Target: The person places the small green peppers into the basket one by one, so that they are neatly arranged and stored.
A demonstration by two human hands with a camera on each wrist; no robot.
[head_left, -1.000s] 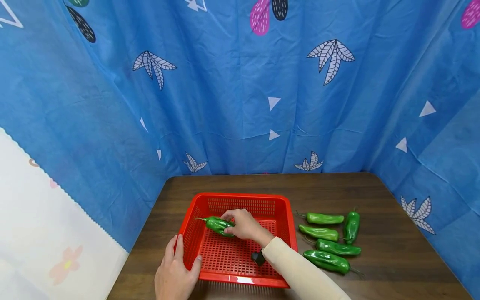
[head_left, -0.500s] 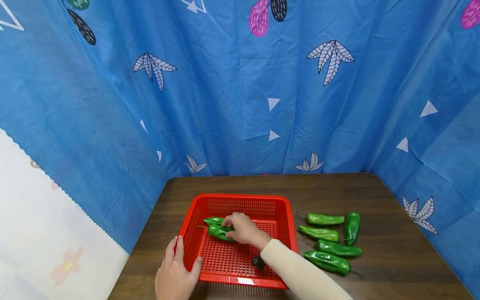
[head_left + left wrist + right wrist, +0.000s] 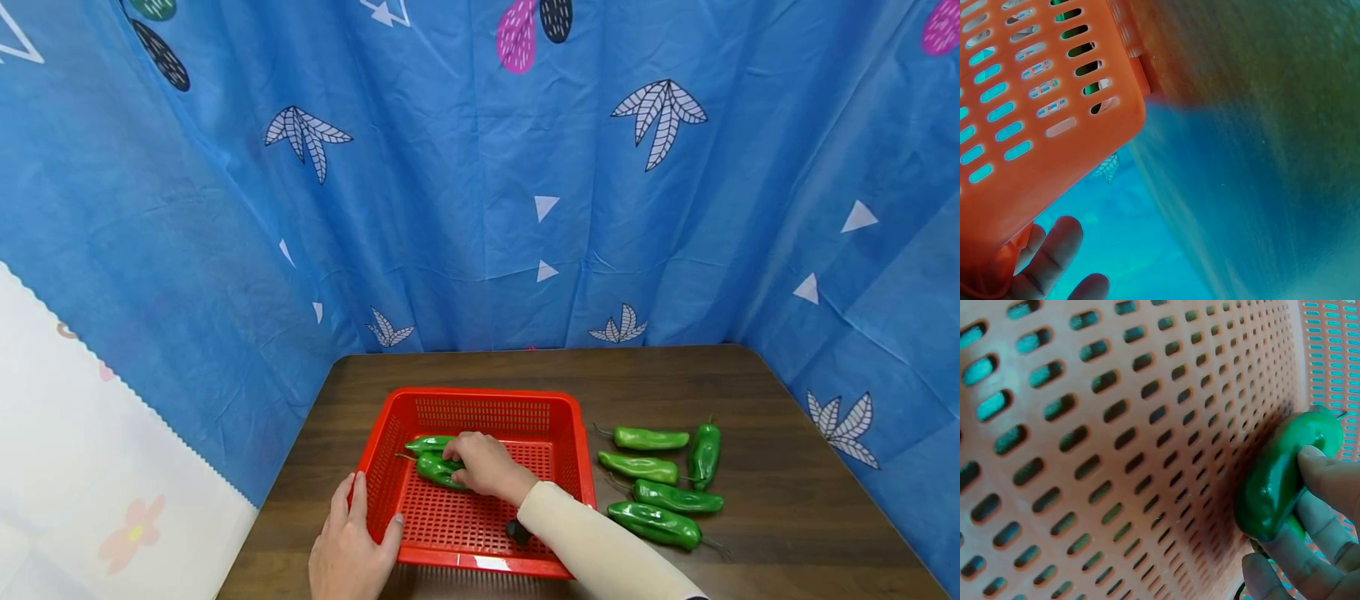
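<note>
A shallow red plastic basket [image 3: 480, 564] with slotted walls stands on the table. My left hand [image 3: 352, 546] holds its front left corner, the thumb over the rim and the fingers along the left side; in the left wrist view several fingertips [image 3: 1063, 244] show past the rim. Inside the basket my right hand [image 3: 483, 467] grips a glossy green pepper [image 3: 437, 471], low against the slotted floor. The right wrist view has the thumb pressed on this pepper [image 3: 1279, 478] and fingers under it. Another green pepper [image 3: 427, 444] lies just behind it, partly hidden by the hand.
Right of the basket, several green peppers lie loose on the brown wooden table [image 3: 787, 517], among them a dark one [image 3: 655, 525] and an upright-lying one [image 3: 704, 456]. A blue patterned curtain [image 3: 480, 208] hangs behind and beside the table. A black object [image 3: 517, 532] sits by the right cuff.
My right hand has brought its pepper slightly down and toward me, so the pepper behind it now shows. My left hand and the peppers on the table stay put.
</note>
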